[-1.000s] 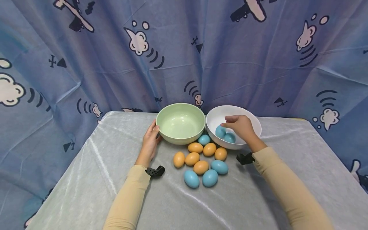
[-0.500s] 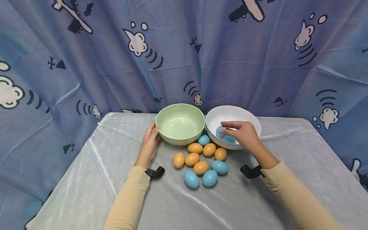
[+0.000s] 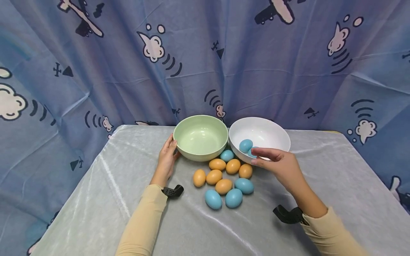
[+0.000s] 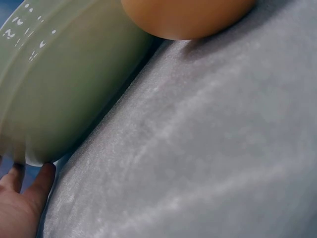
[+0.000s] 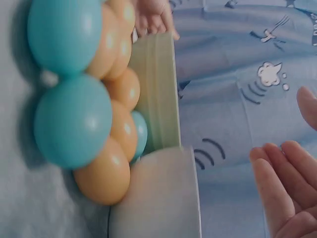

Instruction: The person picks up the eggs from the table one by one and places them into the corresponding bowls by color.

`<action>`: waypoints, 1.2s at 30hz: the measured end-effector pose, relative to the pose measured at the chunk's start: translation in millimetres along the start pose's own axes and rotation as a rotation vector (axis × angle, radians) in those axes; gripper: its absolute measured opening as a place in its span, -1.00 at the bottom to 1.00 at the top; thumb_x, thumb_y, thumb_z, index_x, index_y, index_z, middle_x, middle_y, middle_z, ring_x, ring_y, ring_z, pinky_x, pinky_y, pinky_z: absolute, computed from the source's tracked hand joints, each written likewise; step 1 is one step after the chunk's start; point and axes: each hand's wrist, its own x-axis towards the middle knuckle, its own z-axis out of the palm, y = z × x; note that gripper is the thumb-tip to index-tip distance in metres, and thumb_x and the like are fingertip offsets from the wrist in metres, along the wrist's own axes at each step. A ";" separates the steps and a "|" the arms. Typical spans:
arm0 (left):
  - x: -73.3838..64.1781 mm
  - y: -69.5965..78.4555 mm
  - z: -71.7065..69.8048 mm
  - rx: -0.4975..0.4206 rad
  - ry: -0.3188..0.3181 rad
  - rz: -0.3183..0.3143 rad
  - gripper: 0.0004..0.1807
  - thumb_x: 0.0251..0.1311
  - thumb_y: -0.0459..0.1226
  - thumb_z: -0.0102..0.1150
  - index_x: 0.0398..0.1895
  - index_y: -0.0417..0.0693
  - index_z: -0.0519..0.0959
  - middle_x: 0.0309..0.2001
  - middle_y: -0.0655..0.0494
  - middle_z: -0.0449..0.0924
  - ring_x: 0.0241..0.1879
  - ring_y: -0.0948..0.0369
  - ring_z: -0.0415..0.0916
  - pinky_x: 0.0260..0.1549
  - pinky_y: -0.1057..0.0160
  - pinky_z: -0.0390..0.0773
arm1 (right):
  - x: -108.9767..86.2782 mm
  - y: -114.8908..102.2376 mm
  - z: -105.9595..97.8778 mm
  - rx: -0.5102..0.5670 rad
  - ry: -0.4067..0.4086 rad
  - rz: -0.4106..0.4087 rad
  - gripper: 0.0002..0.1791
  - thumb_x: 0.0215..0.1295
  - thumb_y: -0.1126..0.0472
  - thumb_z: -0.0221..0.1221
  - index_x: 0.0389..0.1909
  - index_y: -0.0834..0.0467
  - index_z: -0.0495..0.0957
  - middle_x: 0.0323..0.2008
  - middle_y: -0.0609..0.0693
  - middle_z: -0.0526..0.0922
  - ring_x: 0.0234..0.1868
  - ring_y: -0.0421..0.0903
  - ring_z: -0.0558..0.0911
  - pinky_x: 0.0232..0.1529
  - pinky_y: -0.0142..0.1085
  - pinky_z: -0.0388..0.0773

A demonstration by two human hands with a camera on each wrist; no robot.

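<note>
My left hand (image 3: pixel 167 158) rests against the left side of a light green bowl (image 3: pixel 201 156); in the left wrist view its fingertips touch the bowl's outer wall (image 4: pixel 74 84). No egg shows inside that bowl. My right hand (image 3: pixel 283 167) hovers over the near right rim of a white bowl (image 3: pixel 262 129), thumb and fingers apart with nothing between them. In the right wrist view the fingers (image 5: pixel 272 183) are extended and hold nothing. Two blue eggs lie in the white bowl: one blue egg (image 3: pixel 246 145) in full sight, another partly hidden behind my right fingers.
Several orange eggs (image 3: pixel 214 177) lie in front of the bowls on the grey cloth (image 3: pixel 179 227). Nearer me are three blue eggs (image 3: pixel 234 198), and another blue egg (image 3: pixel 227 155) sits between the bowls. A blue patterned curtain (image 3: pixel 192 64) hangs behind the table.
My right hand has drawn back from inside the white bowl toward me and to the right, leaving two blue eggs there. The left hand has stayed at the green bowl.
</note>
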 end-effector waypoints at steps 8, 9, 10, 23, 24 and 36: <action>-0.3 0.0 0.1 0.003 -0.001 0.005 -0.37 0.51 -0.10 -0.05 0.58 0.08 0.10 0.60 0.14 0.01 0.55 0.13 0.03 0.51 -0.06 0.14 | -21.4 2.1 1.8 0.063 -0.055 0.032 -0.40 0.17 0.07 0.42 0.19 0.28 0.57 -0.08 -0.38 0.73 -0.02 -0.48 0.64 -0.04 -0.60 0.58; -0.3 0.0 0.2 0.006 -0.002 0.005 -0.37 0.51 -0.11 -0.05 0.58 0.08 0.09 0.60 0.14 0.00 0.56 0.13 0.03 0.51 -0.06 0.14 | -23.4 2.7 1.5 0.075 -0.067 0.040 -0.40 0.18 0.08 0.41 0.19 0.29 0.56 -0.07 -0.35 0.74 -0.03 -0.47 0.65 -0.04 -0.59 0.59; -0.4 0.0 0.5 0.003 0.000 0.005 -0.37 0.51 -0.11 -0.05 0.58 0.08 0.10 0.59 0.14 0.01 0.55 0.13 0.03 0.51 -0.06 0.14 | -25.2 3.2 1.0 0.082 -0.078 0.048 -0.40 0.19 0.09 0.41 0.20 0.30 0.56 -0.06 -0.33 0.74 -0.03 -0.47 0.65 -0.03 -0.58 0.59; -0.6 0.2 -0.4 0.007 0.003 0.001 -0.37 0.51 -0.10 -0.06 0.57 0.09 0.10 0.59 0.14 0.02 0.55 0.14 0.04 0.50 -0.05 0.16 | -33.4 12.1 1.7 0.124 -0.126 0.081 -0.40 0.21 0.12 0.38 0.23 0.31 0.53 -0.04 -0.36 0.72 -0.03 -0.51 0.62 -0.02 -0.58 0.55; -0.8 0.3 -0.3 0.011 0.005 0.001 -0.37 0.51 -0.10 -0.06 0.57 0.09 0.10 0.59 0.14 0.01 0.55 0.13 0.04 0.50 -0.05 0.16 | -33.0 13.0 2.3 0.128 -0.127 0.077 -0.41 0.22 0.14 0.38 0.23 0.31 0.53 -0.04 -0.37 0.72 -0.03 -0.51 0.62 -0.02 -0.59 0.55; -1.2 1.4 0.0 0.005 0.011 -0.006 -0.38 0.52 -0.11 -0.06 0.57 0.09 0.11 0.59 0.15 0.01 0.55 0.14 0.03 0.51 -0.06 0.14 | -27.8 17.8 9.7 0.055 -0.123 0.085 -0.44 0.21 0.12 0.39 0.21 0.25 0.56 0.12 0.03 0.70 -0.02 -0.54 0.60 -0.02 -0.60 0.54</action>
